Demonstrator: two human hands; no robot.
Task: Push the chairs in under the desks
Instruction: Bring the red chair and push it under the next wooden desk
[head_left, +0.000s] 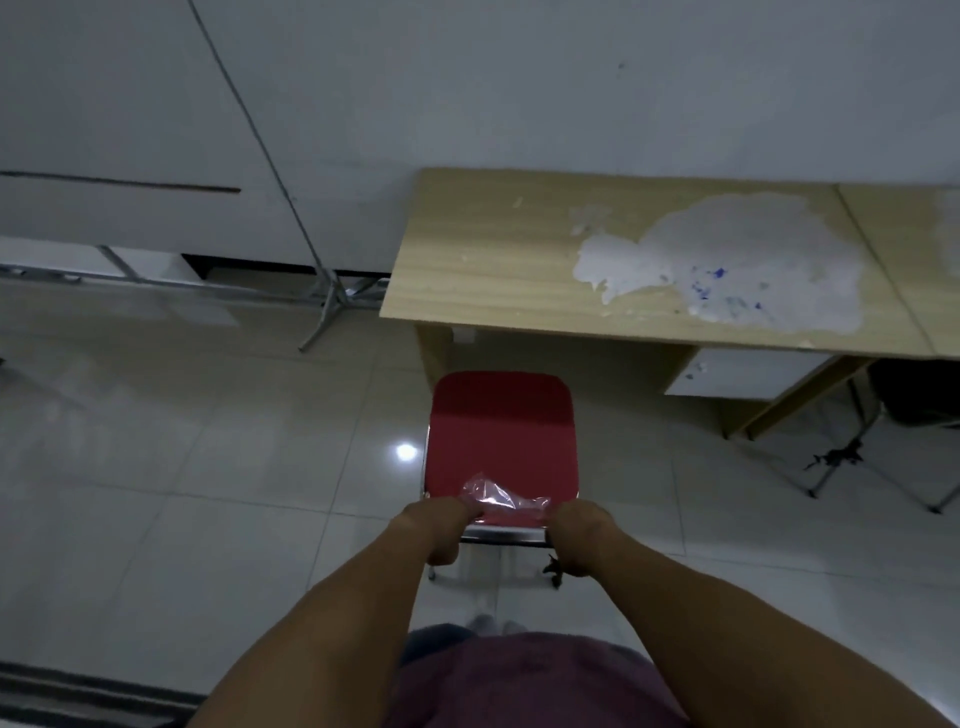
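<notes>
Leftward, a grey metal folding frame (327, 301) is standing on the pale glossy tiled floor (208, 467) by the white wall.

Centre: the left hand (441, 530) is curling round the left end of the chrome back rail of the red padded chair with chrome frame (501, 436); the right hand (576, 538) is gripping the right end. Both fingers are wrapped tight, likely so the push is going straight and even. A scrap of clear plastic film (498, 493) is lying at the seat's rear edge, between the hands.

The chair is sitting on the floor facing the light wood-grain desk (493, 260), front edge of the seat just reaching under the surface's near lip; most of the seat is standing out yet.

Rightward, the surface is showing a large white peeled patch with blue flecks (727, 265). Below it a white drawer unit (737, 374) is hanging; contents cannot be told. A second chair's metal legs (872, 467) are showing farther right.
</notes>
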